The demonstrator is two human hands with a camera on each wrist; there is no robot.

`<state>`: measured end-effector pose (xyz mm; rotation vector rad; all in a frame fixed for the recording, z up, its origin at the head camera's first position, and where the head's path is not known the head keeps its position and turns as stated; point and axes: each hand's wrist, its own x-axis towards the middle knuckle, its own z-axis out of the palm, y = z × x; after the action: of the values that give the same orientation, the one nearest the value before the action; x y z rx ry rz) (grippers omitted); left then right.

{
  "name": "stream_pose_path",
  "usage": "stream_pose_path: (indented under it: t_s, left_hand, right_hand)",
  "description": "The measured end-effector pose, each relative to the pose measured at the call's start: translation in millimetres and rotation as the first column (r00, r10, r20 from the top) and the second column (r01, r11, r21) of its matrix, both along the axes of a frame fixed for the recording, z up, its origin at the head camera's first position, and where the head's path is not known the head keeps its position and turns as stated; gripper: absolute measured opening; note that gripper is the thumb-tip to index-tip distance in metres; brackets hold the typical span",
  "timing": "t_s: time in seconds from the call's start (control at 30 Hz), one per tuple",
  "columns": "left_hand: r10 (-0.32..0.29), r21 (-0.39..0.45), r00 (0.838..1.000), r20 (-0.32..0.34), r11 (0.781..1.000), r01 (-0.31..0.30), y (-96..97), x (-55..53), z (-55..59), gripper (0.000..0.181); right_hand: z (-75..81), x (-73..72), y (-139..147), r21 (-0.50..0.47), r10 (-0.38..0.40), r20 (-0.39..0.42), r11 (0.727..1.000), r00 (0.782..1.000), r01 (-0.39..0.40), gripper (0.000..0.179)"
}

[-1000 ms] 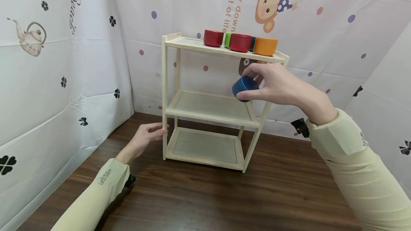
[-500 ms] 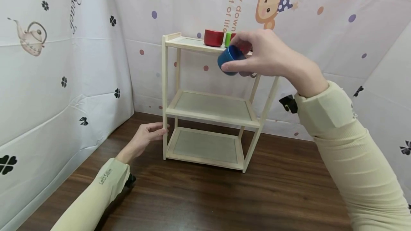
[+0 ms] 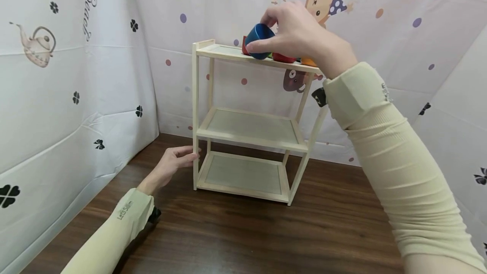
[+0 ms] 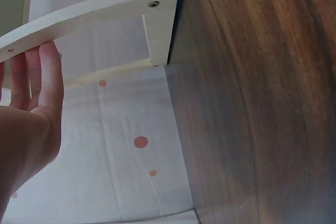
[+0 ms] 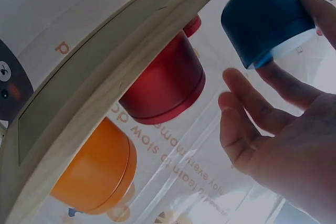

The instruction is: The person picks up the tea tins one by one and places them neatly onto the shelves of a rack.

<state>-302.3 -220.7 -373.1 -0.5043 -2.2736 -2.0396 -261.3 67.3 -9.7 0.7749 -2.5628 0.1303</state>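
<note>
My right hand (image 3: 298,31) holds a small hollow blue cup (image 3: 255,39) between thumb and fingers, tilted, at the front edge of the top shelf (image 3: 224,50). In the right wrist view, that blue cup (image 5: 265,22) is raised beside the shelf board, its opening turned toward the palm. Behind it on the top shelf stand a red cup (image 3: 244,47), another red cup (image 5: 168,85) and an orange cup (image 5: 102,166); the hand partly covers them in the head view. My left hand (image 3: 169,166) grips the front left post (image 3: 195,138) of the cream shelf rack, thumb in front and fingers behind.
The three-tier rack has a middle shelf (image 3: 251,128) and a bottom shelf (image 3: 243,172). It stands on a dark wooden table (image 3: 243,236). A patterned cloth (image 3: 171,88) hangs behind and on both sides.
My right hand has carried the blue cup up and to the left, from in front of the rack's open middle to top shelf level. My left hand stays on the post.
</note>
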Motion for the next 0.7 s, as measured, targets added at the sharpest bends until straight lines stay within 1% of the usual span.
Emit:
stream_pose_path:
  t_s: [0.17,0.3,0.43,0.6,0.7]
  left_hand:
    - [0.012,0.003,1.0,-0.003,1.0,-0.012,0.0,0.3,-1.2,0.05]
    - [0.01,-0.006,1.0,-0.011,1.0,-0.01,0.4,0.1,-1.7,0.048]
    - [0.011,-0.006,1.0,-0.006,1.0,-0.011,0.7,0.3,-1.0,0.049]
    - [0.008,-0.003,1.0,-0.002,1.0,-0.008,0.6,0.0,-0.5,0.054]
    - [0.01,-0.005,1.0,0.002,1.0,-0.01,0.2,0.1,-0.8,0.053]
  right_hand:
    - [2.1,-9.4,-10,0.042,-0.071,-0.027,0.996,0.997,0.072,0.069]
    - [2.4,-15.5,-13,0.079,-0.125,-0.017,0.989,0.992,0.126,0.072]
    - [1.9,-20.3,-14,0.096,-0.146,-0.006,0.985,0.989,0.146,0.072]
    - [1.1,-24.5,-15,0.125,-0.161,-0.011,0.979,0.987,0.161,0.069]
    - [-0.9,-26.3,-17,0.144,-0.164,-0.006,0.976,0.987,0.163,0.067]
